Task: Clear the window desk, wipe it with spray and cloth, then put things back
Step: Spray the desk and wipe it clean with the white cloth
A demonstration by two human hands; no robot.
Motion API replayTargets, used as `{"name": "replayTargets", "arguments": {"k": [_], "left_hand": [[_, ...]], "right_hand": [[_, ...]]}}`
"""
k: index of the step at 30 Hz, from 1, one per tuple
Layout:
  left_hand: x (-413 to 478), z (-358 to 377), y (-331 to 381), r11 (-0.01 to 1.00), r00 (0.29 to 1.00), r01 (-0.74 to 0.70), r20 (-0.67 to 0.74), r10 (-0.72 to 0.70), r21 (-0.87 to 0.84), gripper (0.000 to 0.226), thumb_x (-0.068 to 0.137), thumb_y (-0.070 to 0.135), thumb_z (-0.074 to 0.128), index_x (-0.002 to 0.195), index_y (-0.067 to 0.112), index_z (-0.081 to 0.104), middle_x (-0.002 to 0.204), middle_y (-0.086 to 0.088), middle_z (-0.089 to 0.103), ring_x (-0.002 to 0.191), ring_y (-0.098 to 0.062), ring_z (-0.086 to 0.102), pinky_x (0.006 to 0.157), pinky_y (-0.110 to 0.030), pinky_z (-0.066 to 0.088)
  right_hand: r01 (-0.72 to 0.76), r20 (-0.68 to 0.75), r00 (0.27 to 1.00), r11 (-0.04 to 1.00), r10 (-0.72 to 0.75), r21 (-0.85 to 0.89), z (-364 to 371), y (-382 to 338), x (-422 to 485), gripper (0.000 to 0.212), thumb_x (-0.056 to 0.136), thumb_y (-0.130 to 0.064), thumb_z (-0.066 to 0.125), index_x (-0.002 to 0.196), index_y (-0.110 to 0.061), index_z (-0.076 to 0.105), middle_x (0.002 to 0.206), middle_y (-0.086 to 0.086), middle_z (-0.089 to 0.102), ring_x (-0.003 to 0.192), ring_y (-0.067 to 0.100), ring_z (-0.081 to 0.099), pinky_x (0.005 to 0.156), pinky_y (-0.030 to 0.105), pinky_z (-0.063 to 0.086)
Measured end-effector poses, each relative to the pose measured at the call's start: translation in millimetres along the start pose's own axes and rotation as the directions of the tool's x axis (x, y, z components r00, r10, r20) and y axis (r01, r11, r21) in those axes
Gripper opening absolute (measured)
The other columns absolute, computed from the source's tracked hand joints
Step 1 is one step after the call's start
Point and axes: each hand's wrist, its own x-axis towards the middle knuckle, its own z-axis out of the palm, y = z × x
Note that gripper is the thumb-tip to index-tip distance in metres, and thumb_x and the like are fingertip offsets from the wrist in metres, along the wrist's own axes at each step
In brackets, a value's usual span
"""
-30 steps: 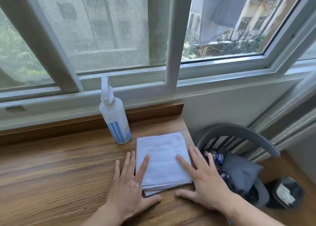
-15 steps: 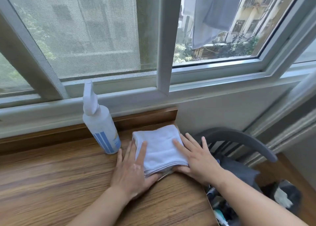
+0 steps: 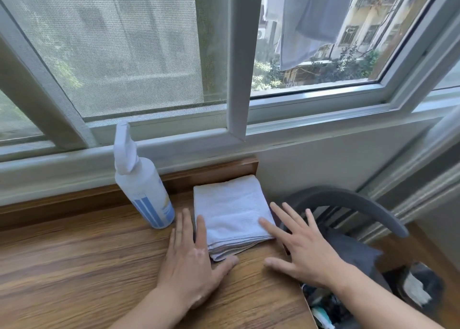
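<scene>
Cloth on desk, bottle just left, chair apparently right

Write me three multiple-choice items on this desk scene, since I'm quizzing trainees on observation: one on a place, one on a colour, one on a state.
1. Where does the spray bottle stand relative to the cloth?
A. On top of it
B. To its left
C. To its right

2. What colour are the stripes on the bottle's label?
A. Red
B. Green
C. Blue

3. How does the cloth lie on the desk?
A. Folded flat
B. Crumpled in a heap
C. Spread in one layer

Answers:
1. B, the bottle stands on the desk left of the cloth, with a gap between them.
2. C, blue upright stripes show on its lower half.
3. A, stacked folded edges show along its near side.
</scene>
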Motion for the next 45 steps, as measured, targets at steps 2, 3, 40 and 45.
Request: {"name": "replayTargets", "arguments": {"k": [2,3,40,45], "left_hand": [[4.6,1.1,2.2,0.992,0.988,-0.108,-0.105,0.114,0.061,0.109,0.089,0.086,0.014,0.162,0.004,0.018,0.171,-0.02,0.003,0.159,-0.032,0.0,0.124,-0.042,0.005],[9.4,5.0,1.6,0.983,0.982,-0.159,-0.093,0.167,0.096,0.1,0.094,0.081,0.015,0.161,0.007,0.027,0.17,-0.019,0.014,0.158,-0.032,0.011,0.121,-0.047,0.01],[38.2,-49.6,-45.5,0.681,0.834,0.191,-0.249,-0.493,-0.707,0.067,0.076,0.03,0.09,0.135,0.023,0.059,0.115,0.005,0.063,0.105,-0.011,0.048,0.09,-0.028,0.038],[42.8,-48.4,-42.7,0.685,0.843,0.214,-0.222,-0.49,-0.696,0.068,0.077,0.031,0.089,0.136,0.026,0.058,0.132,-0.003,0.067,0.123,-0.026,0.057,0.098,-0.036,0.044]], "right_hand": [[0.051,-0.111,0.992,0.998,-0.053,-0.022,0.3,-6.6,-5.0,0.081,0.088,-0.087,0.028,0.158,-0.048,0.012,0.168,-0.014,-0.012,0.155,0.013,-0.014,0.122,0.06,0.0],[0.089,-0.154,0.984,0.995,-0.093,-0.033,1.9,-12.8,-5.2,0.081,0.09,-0.084,0.03,0.159,-0.041,0.02,0.169,-0.011,-0.004,0.156,0.014,-0.006,0.12,0.061,0.003],[-0.174,-0.036,0.983,0.978,0.179,0.114,25.1,-56.6,-22.8,0.092,0.075,-0.092,0.004,0.155,-0.05,-0.011,0.163,-0.016,-0.028,0.152,0.006,-0.019,0.124,0.046,-0.01],[-0.192,-0.066,0.977,0.975,0.2,0.111,27.9,-59.8,-23.5,0.085,0.084,-0.084,0.022,0.155,-0.049,-0.01,0.164,-0.015,-0.027,0.153,0.007,-0.016,0.125,0.047,-0.007]]}}
